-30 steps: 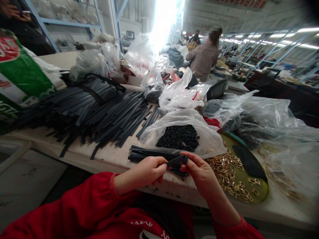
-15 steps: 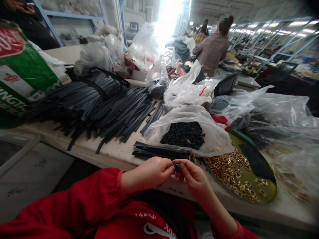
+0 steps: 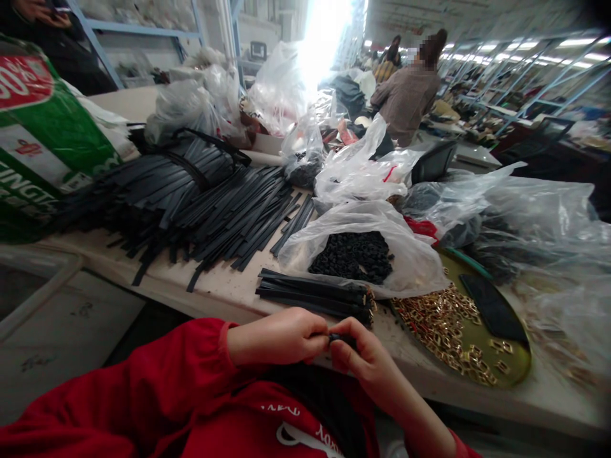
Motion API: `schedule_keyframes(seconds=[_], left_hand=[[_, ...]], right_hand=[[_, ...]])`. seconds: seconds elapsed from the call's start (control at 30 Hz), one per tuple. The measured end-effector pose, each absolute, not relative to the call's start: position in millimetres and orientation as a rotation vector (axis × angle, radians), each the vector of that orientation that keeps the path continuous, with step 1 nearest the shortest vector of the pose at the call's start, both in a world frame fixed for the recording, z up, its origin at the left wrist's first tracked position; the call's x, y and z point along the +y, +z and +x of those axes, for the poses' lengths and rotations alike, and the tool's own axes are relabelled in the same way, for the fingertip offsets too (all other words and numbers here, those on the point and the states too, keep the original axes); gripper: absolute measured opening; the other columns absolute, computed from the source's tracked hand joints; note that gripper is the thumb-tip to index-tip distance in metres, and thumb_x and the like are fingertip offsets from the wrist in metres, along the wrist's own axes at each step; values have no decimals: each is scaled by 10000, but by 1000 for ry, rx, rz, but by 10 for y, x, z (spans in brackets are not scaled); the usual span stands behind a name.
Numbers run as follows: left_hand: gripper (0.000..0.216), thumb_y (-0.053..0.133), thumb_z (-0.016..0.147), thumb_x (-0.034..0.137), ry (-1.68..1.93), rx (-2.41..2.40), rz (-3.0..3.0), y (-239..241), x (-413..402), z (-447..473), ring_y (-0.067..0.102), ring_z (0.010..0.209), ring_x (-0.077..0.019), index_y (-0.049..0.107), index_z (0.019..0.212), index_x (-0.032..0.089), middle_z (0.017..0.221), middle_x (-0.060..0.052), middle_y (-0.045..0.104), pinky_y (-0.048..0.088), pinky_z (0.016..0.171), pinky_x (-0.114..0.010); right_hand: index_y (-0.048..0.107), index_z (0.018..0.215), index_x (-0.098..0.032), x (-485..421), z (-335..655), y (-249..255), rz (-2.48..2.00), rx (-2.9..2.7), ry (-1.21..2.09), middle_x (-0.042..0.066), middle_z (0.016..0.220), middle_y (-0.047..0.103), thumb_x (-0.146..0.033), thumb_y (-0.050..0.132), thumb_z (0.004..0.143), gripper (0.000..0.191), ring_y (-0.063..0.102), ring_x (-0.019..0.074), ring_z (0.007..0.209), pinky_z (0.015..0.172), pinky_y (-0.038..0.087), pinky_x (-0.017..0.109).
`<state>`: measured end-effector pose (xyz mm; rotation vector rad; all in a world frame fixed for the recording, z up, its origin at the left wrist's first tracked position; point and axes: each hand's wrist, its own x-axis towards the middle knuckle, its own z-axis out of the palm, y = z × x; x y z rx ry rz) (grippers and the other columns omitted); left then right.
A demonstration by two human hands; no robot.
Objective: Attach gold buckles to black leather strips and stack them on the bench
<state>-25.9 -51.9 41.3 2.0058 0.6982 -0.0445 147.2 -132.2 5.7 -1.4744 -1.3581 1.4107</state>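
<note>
My left hand (image 3: 300,335) and my right hand (image 3: 361,353) meet in front of the table edge, fingers pinched together. Between them is a short dark piece (image 3: 344,340), seemingly part of a black strap; most of it is hidden by the fingers. Just beyond my hands lies a neat bundle of black straps (image 3: 310,294) with gold buckles at its right end. Behind that bundle, an open plastic bag (image 3: 415,270) holds many small black pieces (image 3: 353,254). To the right, gold buckles (image 3: 442,327) are heaped on a yellow-green tray (image 3: 518,369).
Large piles of loose black straps (image 3: 224,213) cover the table's left side, beside a green printed bag (image 3: 71,146). A dark flat slab (image 3: 494,305) lies on the tray. Clear plastic bags (image 3: 539,203) crowd the back and right. A person (image 3: 405,98) stands farther off.
Both hands have moved slightly down and toward me, away from the strap bundle. My right fingers have curled further round the dark piece.
</note>
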Motion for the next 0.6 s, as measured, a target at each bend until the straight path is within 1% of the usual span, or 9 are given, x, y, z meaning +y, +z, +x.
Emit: schedule_keyframes(seconds=[0.07, 0.13, 0.2, 0.23, 0.3, 0.37, 0.47, 0.53, 0.6], left_hand=[[292, 357, 838, 246, -77, 656, 2108, 394, -562, -234, 491, 498, -96, 589, 685, 157, 563, 19, 564, 298, 447, -185], [272, 388, 838, 241, -78, 654, 2288, 399, -607, -204, 506, 517, -113, 602, 691, 160, 589, 2, 588, 310, 478, -205], [250, 413, 844, 246, 34, 652, 2523, 468, -651, -190, 533, 590, -139, 612, 718, 161, 660, -27, 616, 338, 558, -230], [244, 412, 854, 253, 143, 644, 2626, 528, -674, -193, 546, 651, -153, 615, 751, 165, 714, -41, 628, 350, 616, -249], [259, 375, 880, 268, 409, 611, 2731, 666, -728, -221, 546, 756, -173, 608, 809, 182, 797, -55, 631, 345, 719, -289], [288, 343, 889, 282, 564, 627, 2697, 762, -793, -255, 535, 771, -174, 597, 793, 186, 792, -59, 623, 340, 748, -306], [298, 348, 879, 314, 465, 719, 2463, 730, -888, -239, 534, 699, -163, 579, 757, 170, 739, -59, 615, 369, 673, -273], [279, 349, 882, 323, 373, 698, 2231, 630, -931, -166, 547, 708, -153, 580, 849, 172, 795, -44, 628, 384, 641, -236], [292, 321, 895, 318, 366, 677, 2040, 539, -950, -79, 555, 749, -144, 563, 978, 178, 868, -34, 631, 392, 649, -212]], right_hand=[[534, 856, -193, -1350, 1458, 96, -1567, -1596, 1307, -10, 656, 576, -320, 499, 815, 139, 523, 133, 603, 560, 390, 243], [582, 782, -193, -1364, 1458, 141, -1645, -1868, 1109, 19, 720, 618, -271, 554, 775, 83, 542, 166, 687, 621, 385, 271], [608, 732, -200, -1378, 1468, 179, -1629, -2035, 955, 29, 739, 638, -252, 593, 745, 55, 547, 189, 720, 652, 375, 289], [612, 738, -206, -1388, 1472, 193, -1599, -2028, 916, 30, 744, 643, -256, 590, 748, 56, 551, 194, 725, 658, 376, 294], [605, 803, -221, -1417, 1472, 209, -1543, -1832, 915, 28, 775, 649, -285, 554, 782, 85, 564, 194, 734, 661, 392, 293], [574, 877, -240, -1458, 1449, 207, -1492, -1493, 974, 21, 808, 656, -320, 505, 819, 119, 583, 190, 761, 688, 417, 297], [530, 933, -264, -1526, 1349, 165, -1307, -1016, 1097, 22, 879, 681, -380, 456, 849, 162, 598, 203, 899, 815, 425, 348], [519, 974, -272, -1568, 1248, 118, -1183, -825, 1158, 41, 996, 674, -416, 458, 841, 205, 558, 222, 1036, 891, 399, 395], [510, 1021, -280, -1601, 1155, 68, -1135, -732, 1203, 53, 1102, 639, -424, 501, 816, 250, 515, 233, 1110, 908, 396, 414]])
